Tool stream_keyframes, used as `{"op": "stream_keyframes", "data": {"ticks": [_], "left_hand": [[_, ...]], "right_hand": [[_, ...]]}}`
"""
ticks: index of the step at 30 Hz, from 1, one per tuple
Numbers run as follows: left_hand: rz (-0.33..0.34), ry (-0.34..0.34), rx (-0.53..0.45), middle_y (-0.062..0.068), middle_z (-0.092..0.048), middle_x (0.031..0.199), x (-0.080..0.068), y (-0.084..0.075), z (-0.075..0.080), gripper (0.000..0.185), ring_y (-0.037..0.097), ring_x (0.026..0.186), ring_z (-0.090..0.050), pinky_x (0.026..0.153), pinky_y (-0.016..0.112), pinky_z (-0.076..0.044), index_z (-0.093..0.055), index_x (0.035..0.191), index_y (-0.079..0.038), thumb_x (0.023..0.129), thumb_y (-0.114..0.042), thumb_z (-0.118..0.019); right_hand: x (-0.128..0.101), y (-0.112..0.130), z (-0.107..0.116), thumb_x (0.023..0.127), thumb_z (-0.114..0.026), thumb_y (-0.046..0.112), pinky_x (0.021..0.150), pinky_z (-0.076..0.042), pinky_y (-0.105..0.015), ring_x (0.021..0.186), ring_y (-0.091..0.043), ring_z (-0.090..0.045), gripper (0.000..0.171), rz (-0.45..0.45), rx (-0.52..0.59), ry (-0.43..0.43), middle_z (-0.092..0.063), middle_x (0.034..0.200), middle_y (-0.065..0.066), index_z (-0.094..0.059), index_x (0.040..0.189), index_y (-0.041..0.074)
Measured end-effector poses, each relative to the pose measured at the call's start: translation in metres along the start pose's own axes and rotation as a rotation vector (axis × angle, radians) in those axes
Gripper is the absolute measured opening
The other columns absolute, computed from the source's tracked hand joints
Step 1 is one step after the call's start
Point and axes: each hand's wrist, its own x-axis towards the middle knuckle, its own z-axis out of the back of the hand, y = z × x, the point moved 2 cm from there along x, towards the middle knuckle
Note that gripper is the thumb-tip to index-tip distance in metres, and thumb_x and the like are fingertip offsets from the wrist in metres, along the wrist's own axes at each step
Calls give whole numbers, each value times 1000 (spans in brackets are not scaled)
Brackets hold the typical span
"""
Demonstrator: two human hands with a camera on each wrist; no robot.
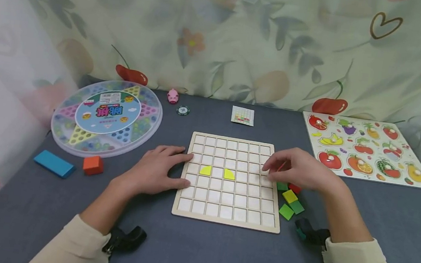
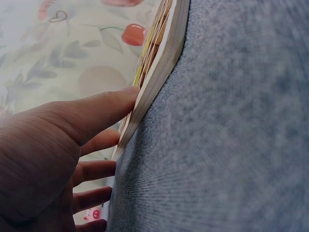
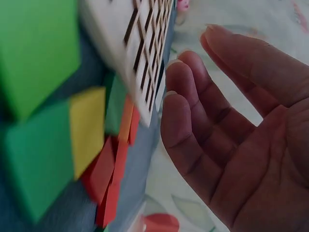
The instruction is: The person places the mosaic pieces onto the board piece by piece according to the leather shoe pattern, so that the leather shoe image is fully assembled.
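While the left hand (image 1: 158, 169) is resting flat and relaxed against the left edge of the wooden grid board (image 1: 230, 180), fingers straight, the right hand (image 1: 300, 169) is hovering over the board's right edge, fingers loosely bent; no piece is showing between them in the wrist view. Two yellow pieces (image 1: 217, 172) are sitting mid-board. Risk: the right wrist is passing just above the loose colored tiles (image 1: 290, 198) beside the board's right edge and could be scattering them, or nudging the board askew.

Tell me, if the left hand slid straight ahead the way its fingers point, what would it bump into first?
The wooden grid board. The left hand lies flat with its fingertips already at the board's left edge, so it would push against that edge at once.
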Motion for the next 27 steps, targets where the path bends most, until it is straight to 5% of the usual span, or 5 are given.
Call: {"op": "stream_keyframes", "data": {"ticks": [12, 27], "left_hand": [[6, -7, -2, 13, -38, 165, 0, 3, -2, 76, 42, 151, -31, 117, 68, -27, -46, 158, -24, 93, -52, -72], [9, -4, 1, 12, -38, 165, 1, 4, -2, 76, 42, 151, -31, 117, 69, -27, -46, 158, -24, 93, -53, -72]], "right_hand": [[-24, -27, 1, 88, -79, 13, 71, -54, -29, 80, -17, -62, 14, -29, -28, 69, -71, 88, 1, -77, 102, 9], [-31, -37, -4, 82, -82, 10, 69, -50, -31, 86, -18, -55, 21, -56, -103, 59, -60, 97, -3, -75, 101, 12]]}}
